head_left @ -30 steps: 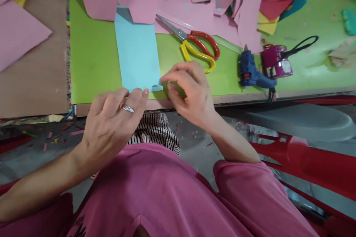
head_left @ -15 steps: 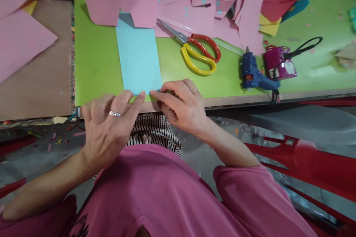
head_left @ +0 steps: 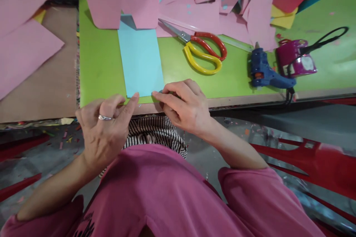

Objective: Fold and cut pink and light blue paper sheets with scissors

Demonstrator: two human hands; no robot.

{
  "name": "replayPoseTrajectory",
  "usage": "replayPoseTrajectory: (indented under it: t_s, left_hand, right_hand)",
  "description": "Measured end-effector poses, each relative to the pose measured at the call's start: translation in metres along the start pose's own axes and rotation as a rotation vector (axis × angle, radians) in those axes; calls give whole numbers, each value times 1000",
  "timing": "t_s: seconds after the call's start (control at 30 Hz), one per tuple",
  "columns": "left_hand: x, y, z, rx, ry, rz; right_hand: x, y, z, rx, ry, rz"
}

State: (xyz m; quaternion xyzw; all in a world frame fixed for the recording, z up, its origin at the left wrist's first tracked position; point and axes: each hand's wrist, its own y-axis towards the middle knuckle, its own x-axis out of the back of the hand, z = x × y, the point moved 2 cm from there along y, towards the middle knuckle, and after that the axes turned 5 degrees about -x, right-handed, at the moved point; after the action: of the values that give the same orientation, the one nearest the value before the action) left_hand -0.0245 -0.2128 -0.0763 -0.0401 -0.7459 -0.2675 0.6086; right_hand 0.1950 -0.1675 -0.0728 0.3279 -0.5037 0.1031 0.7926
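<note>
A light blue sheet of paper (head_left: 141, 59) lies flat on the green tabletop, its near edge close to the table's front. My left hand (head_left: 105, 126), wearing a ring, has its fingers curled and its thumb pressing that near edge at the left. At the right end of the same edge, my right hand (head_left: 186, 105) is closed, its fingertips against the paper's corner. What lies under its curled fingers is hidden. A pink paper piece (head_left: 144, 5) overlaps the sheet's far end. Scissors (head_left: 198, 50) with one red and one yellow handle lie to the right.
A blue glue gun (head_left: 264, 68) and a purple box (head_left: 296, 57) with a black cord loop lie farther right. Pink papers (head_left: 194, 14), some with blue dots, are heaped at the back. A brown board (head_left: 50, 70) adjoins at left. A red chair (head_left: 319, 159) stands below.
My left hand has slid left along the paper's near edge, away from the right hand. My right hand stays at the corner. The whole view has shifted slightly.
</note>
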Motion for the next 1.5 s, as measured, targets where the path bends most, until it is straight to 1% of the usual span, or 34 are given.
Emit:
replayPoseTrajectory:
  t_s: [0.17, 0.23, 0.3, 0.37, 0.43, 0.47, 0.5, 0.57, 0.67, 0.7, 0.77, 0.9, 0.97, 1.07, 1.17, 1.33, 1.5]
  left_hand:
    - [7, -3, 8, 95, -30, 57]
    - [12, -5, 14, 143, -11, 85]
    - [16, -7, 19, 173, 12, 74]
    - [17, -7, 17, 132, 14, 36]
    - [14, -4, 9, 42, -20, 4]
    - [12, -2, 4, 10, -49, -4]
    - [8, 0, -1, -7, -84, 18]
    - [2, 4, -8, 0, -124, 38]
    - [-2, 6, -11, -25, -101, 59]
    - [-3, 6, -11, -41, -82, 60]
    - [-3, 4, -9, -60, -61, 54]
    - [-5, 0, -7, -55, -63, 43]
    - [-5, -1, -7, -62, -48, 42]
    - [-5, -1, -7, -67, -32, 30]
    - [-5, -2, -3, -35, -55, 38]
    - [-2, -10, 7, 44, -70, 39]
    - [4, -18, 19, 87, -62, 36]
  right_hand:
    - [1, 1, 1, 39, -27, -64]
    - [2, 1, 1, 36, -33, -62]
    - [1, 1, 2, 26, -29, -38]
    - [0, 2, 2, 16, -27, -6]
    - [-1, 2, 2, 7, -30, 17]
    - [0, 2, 2, 3, -30, 24]
    - [1, 1, 2, 2, -27, 21]
    - [6, -2, 1, -19, -23, -21]
    - [16, -8, 3, -102, -59, -134]
    - [17, -10, 5, -126, -81, -153]
    - [17, -10, 13, -127, -129, -137]
    - [3, -6, 28, -38, -219, -33]
    - [-2, -6, 29, -47, -245, -9]
    - [1, -12, 23, -75, -298, -36]
    - [9, -19, 15, -93, -348, -79]
    - [10, -23, 9, -120, -334, -31]
    - [7, -20, 10, -90, -323, -41]
